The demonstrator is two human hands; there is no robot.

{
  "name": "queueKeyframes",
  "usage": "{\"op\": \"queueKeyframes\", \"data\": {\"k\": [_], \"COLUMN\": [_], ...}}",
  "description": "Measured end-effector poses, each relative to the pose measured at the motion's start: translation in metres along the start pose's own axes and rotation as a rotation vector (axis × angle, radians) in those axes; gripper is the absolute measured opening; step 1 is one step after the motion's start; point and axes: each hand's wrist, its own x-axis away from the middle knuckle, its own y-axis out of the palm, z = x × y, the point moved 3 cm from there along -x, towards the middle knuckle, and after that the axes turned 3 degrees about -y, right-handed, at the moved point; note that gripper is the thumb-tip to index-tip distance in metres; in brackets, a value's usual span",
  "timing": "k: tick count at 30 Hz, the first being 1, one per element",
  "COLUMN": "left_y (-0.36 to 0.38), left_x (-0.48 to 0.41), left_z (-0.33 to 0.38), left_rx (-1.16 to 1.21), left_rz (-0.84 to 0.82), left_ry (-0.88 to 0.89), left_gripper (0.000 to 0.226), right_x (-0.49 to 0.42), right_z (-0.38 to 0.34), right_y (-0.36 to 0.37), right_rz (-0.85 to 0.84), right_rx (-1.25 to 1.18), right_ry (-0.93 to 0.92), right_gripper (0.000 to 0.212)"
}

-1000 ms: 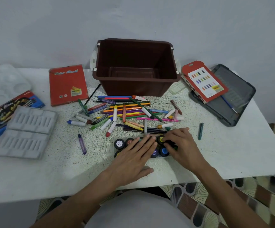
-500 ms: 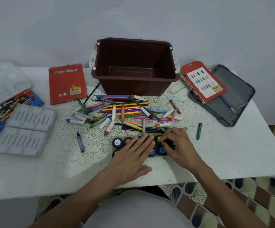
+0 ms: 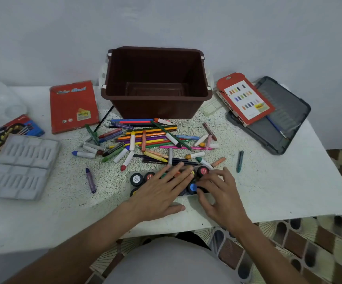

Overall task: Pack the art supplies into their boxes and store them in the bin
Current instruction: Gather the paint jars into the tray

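Near the table's (image 3: pixel 288 191) front edge, the left hand (image 3: pixel 162 191) lies flat on the paint pots (image 3: pixel 136 179). The right hand (image 3: pixel 221 194) curls at their right end, grip unclear, well apart from the table's right edge.

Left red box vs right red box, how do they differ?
The left red box is nearly all red with a small yellow label; the right red box has a white panel of colour swatches. The left one lies on the table; the right one rests partly on a dark grey case. Both are flat and outside the bin.
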Motion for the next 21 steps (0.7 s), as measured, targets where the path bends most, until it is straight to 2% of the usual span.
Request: {"op": "queueKeyframes", "data": {"k": [21], "left_y": [0.002], "left_x": [0.009], "left_z": [0.007], "left_rx": [-0.031], "left_rz": [0.011], "left_ry": [0.038], "left_gripper": [0.079], "right_x": [0.003], "right_z": [0.011], "right_y": [0.005], "right_rz": [-0.077], "right_rx": [-0.013], "right_ry": [-0.090], "right_gripper": [0.017]}}
